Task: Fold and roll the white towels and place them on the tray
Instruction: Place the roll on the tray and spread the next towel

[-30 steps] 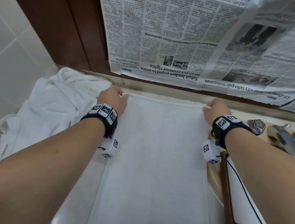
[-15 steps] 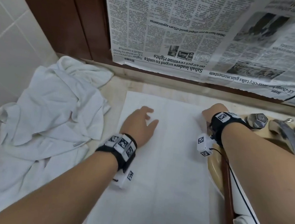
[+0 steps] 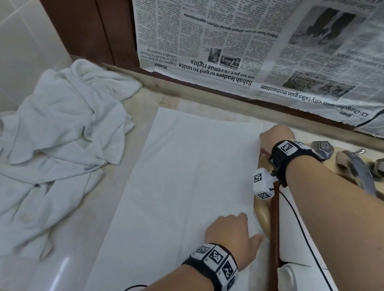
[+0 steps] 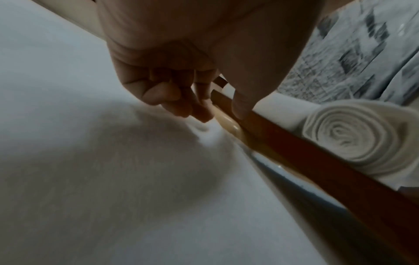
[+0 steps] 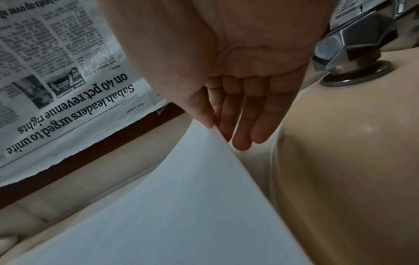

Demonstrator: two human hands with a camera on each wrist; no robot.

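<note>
A flat white towel (image 3: 181, 192) lies lengthwise on the counter. My right hand (image 3: 276, 135) is at its far right corner; in the right wrist view thumb and forefinger pinch that corner (image 5: 212, 126) and lift it a little. My left hand (image 3: 236, 231) sits at the towel's right edge, nearer me. Its bent fingertips (image 4: 192, 111) touch the cloth (image 4: 113, 161) beside the tray's wooden rim (image 4: 294, 147); I cannot tell whether they hold it. A rolled towel (image 3: 287, 285) (image 4: 353, 132) lies in the tray (image 3: 275, 226).
A heap of crumpled white towels (image 3: 55, 141) fills the counter's left side against the tiled wall. The tan sink (image 5: 340, 161) with a faucet (image 3: 356, 166) and a metal knob (image 3: 322, 148) is at the right. Newspaper (image 3: 245, 43) covers the back wall.
My left hand left the far left corner, slid across the towel and now sits at its right edge near me. The right hand stayed at the far right corner.
</note>
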